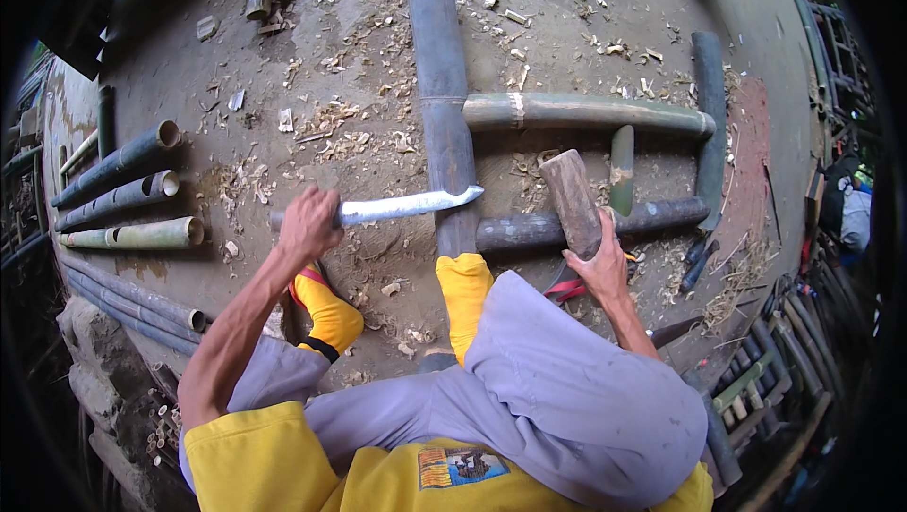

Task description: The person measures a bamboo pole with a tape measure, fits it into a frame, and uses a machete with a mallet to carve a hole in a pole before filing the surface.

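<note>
My left hand [312,224] is closed round the handle of a machete [402,209]. Its bright blade, hooked at the tip, lies across a thick dark bamboo pole [444,134]. In my right hand [603,264] is a short, thick wooden block [569,193], gripped at its lower end and tilted, to the right of the blade's tip. The pole is joined to a frame: a greenish bamboo rail [590,113], a darker rail [595,223], a short green upright [621,172] and a far-right post [710,120]. My yellow-socked foot [464,297] rests at the pole's near end.
Cut bamboo tubes [142,232] lie at the left, above longer poles [132,297] and beside rocks [99,361]. Wood shavings [345,120] litter the ground. A dark-handled tool [697,266] lies at the right, and bamboo pieces [756,384] are stacked at the lower right.
</note>
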The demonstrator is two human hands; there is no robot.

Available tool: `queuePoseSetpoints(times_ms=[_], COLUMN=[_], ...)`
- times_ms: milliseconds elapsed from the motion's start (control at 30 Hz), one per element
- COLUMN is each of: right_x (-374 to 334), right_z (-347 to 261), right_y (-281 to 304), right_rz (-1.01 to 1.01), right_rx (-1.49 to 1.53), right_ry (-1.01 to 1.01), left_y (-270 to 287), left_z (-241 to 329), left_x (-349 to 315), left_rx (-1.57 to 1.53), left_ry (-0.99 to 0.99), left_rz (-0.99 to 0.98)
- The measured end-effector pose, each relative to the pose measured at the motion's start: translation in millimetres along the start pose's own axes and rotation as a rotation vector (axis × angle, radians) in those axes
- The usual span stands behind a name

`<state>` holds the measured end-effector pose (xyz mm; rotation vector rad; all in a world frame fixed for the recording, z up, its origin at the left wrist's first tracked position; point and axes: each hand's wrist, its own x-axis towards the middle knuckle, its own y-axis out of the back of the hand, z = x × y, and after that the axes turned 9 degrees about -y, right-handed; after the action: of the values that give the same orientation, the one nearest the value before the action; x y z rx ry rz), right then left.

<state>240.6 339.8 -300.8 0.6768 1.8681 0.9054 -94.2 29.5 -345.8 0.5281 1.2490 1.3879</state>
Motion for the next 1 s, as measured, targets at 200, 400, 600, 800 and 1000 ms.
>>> queuePoseSetpoints(times_ms=[200,400,600,800,1000], right_x=[-1.2,0.2,-2.4,-1.9,-2.2], right_z=[4.1,0.0,-4.5,-15.6,-18.2], right_y=[-1.7,-0.5,-1.8,-0.9,-0.4], right_rz=[0.032,-0.009,0.041,0.034,0.010], right_rx=[0.007,0.006,-0.008,-0.043,0.027], right_ry=[0.056,-0.011,-0.002,-0.091,-0.175], left_y=[41.4,79.3,142.1,187.0,187.6], left_z=[82.1,6.4,-84.7,-149.1,-177.5], left_x=[-60.2,-50.9,86.3,264.9,372.1], left_rx=[-0.367,-0.587,-0.243,-0.176,-0.320], left_ry=[0.292,0.090,0.319,0.331,0.264], left_rz=[-0.287,-0.132,0.538,0.785,0.807])
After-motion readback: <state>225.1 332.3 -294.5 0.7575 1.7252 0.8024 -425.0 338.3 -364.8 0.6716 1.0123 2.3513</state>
